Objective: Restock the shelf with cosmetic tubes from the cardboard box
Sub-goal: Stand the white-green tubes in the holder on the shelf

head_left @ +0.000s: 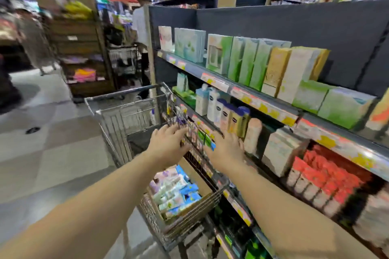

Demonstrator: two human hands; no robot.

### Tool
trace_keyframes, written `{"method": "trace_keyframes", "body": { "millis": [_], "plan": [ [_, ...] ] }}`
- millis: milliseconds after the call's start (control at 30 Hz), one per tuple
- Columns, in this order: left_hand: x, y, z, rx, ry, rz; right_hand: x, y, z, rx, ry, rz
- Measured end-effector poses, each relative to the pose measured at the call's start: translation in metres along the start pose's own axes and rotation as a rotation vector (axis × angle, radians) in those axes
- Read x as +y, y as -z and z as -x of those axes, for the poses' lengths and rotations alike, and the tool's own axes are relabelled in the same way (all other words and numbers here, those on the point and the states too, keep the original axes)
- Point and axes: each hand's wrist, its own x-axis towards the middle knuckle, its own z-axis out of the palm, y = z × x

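A cardboard box (203, 183) of pastel and blue cosmetic tubes (174, 192) sits in the near end of a wire shopping cart (126, 111). The cart stands against the dark shelf unit (263, 103) on the right. My left hand (168, 146) reaches forward over the cart with fingers spread, holding nothing. My right hand (226, 149) stretches toward the middle shelf with straight fingers, just below the lotion bottles (229, 115) and beside a pale pink tube (252, 135). Small packets (193, 130) hang between my two hands. The picture is blurred.
Green and white boxes (252, 61) line the top shelf. Red-and-white tubes (324, 178) fill the shelf at right. A person in a white cap (143, 25) stands beyond the shelf end by another cart. Tiled aisle floor (42, 153) lies to the left.
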Motion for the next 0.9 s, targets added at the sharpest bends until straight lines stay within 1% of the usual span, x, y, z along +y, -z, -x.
{"method": "trace_keyframes", "body": {
  "millis": [67, 233, 433, 533, 700, 900],
  "plan": [
    [-0.007, -0.011, -0.027, -0.018, 0.044, -0.006, 0.001, -0.012, -0.029, -0.007, -0.004, -0.009],
    [-0.017, -0.036, -0.087, -0.067, 0.123, 0.015, 0.010, -0.036, -0.090, -0.083, -0.003, -0.032],
    [-0.027, -0.066, -0.134, -0.128, 0.126, 0.025, 0.022, -0.065, -0.131, -0.137, -0.006, -0.036],
    [-0.034, -0.078, -0.158, -0.139, 0.091, 0.025, 0.028, -0.076, -0.145, -0.168, -0.019, -0.035],
    [-0.043, -0.111, -0.190, -0.219, 0.006, 0.047, 0.036, -0.102, -0.162, -0.161, -0.091, -0.030],
    [-0.074, -0.157, -0.224, -0.354, -0.122, 0.078, 0.028, -0.144, -0.180, -0.260, -0.245, -0.046]
  ]
}}
